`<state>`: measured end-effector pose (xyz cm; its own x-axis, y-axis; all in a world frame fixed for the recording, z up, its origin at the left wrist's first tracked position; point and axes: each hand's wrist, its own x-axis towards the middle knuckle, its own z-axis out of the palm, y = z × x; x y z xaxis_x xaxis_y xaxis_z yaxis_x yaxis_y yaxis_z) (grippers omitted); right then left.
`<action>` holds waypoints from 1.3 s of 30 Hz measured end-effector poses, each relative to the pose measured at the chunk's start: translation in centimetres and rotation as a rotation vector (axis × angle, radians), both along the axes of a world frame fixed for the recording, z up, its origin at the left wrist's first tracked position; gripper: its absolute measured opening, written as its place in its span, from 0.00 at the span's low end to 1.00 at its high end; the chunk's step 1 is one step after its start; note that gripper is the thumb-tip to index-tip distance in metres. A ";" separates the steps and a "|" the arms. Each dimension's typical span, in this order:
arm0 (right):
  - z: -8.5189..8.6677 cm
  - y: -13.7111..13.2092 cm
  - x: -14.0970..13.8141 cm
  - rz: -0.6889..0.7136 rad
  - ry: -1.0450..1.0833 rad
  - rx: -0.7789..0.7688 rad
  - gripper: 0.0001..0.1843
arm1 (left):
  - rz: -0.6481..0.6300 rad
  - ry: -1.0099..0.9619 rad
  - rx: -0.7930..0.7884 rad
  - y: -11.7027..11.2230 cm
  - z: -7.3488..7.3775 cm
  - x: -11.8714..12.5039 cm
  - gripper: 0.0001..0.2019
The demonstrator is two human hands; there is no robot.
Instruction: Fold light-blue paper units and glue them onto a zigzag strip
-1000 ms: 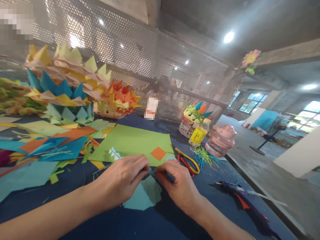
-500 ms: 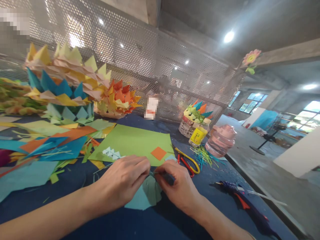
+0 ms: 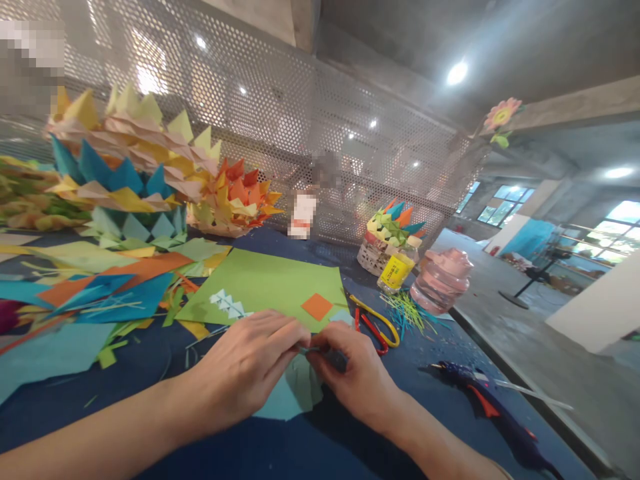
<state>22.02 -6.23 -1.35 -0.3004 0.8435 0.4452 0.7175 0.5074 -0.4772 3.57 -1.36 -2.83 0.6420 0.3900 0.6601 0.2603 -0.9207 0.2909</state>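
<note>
My left hand (image 3: 253, 360) and my right hand (image 3: 353, 367) meet over the dark blue table, both closed in a pinch. Between their fingertips is a small light-blue paper strip (image 3: 307, 349), mostly covered by the fingers. Under the hands lies a pale blue paper sheet (image 3: 286, 395). Just beyond is a green sheet (image 3: 277, 277) bearing a small orange paper square (image 3: 317, 307). A zigzag chain of folded pale blue paper (image 3: 230, 305) rests on the green sheet, close to my left knuckles.
Right of my right hand lie scissors (image 3: 389, 327) with red and yellow handles, paper shreds (image 3: 410, 313) and a glue gun (image 3: 490, 403). Behind stand a yellow-labelled bottle (image 3: 399, 268) and a pink bottle (image 3: 440, 283). Paper scraps (image 3: 125, 293) and folded-paper crowns (image 3: 115, 177) fill the left.
My left fingers have slid slightly right, closer to the right fingertips, over the paper strip. The pale blue zigzag chain has shifted a little to the right.
</note>
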 end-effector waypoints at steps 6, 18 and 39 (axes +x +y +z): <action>-0.1 -0.1 0.1 0.013 -0.102 0.038 0.04 | 0.017 0.040 -0.005 -0.3 0.4 0.1 0.09; 0.0 -0.5 -0.3 0.042 -0.210 0.060 0.05 | 0.041 0.109 0.010 -0.2 0.3 0.2 0.09; 0.0 -1.3 -0.6 0.116 -0.212 0.060 0.06 | -0.048 0.040 0.042 -0.9 0.2 0.5 0.11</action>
